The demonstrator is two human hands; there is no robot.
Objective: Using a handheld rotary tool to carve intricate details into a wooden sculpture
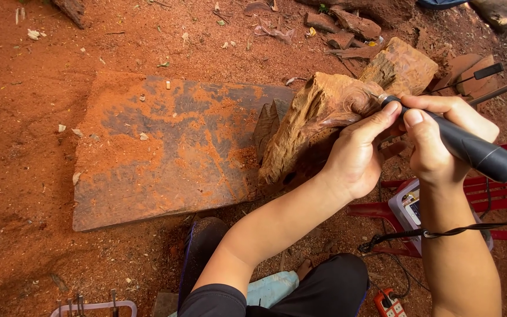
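Note:
A rough reddish wood block point(312, 126) with carved curls rests against the right end of a dusty dark plank point(165, 147). My left hand point(356, 155) grips the block's right side, thumb up near the carved spot. My right hand point(441, 138) holds a black pen-shaped rotary tool point(470, 147), its tip touching the carved top of the block. A flexible shaft runs off the tool to the right.
Red sawdust covers the ground. Another wood chunk point(403, 67) stands behind the block, with scraps point(347, 26) farther back. A red plastic stool point(500, 194), a grey box point(409, 205), a black cord point(441, 233) and a power strip point(389, 304) lie to the right.

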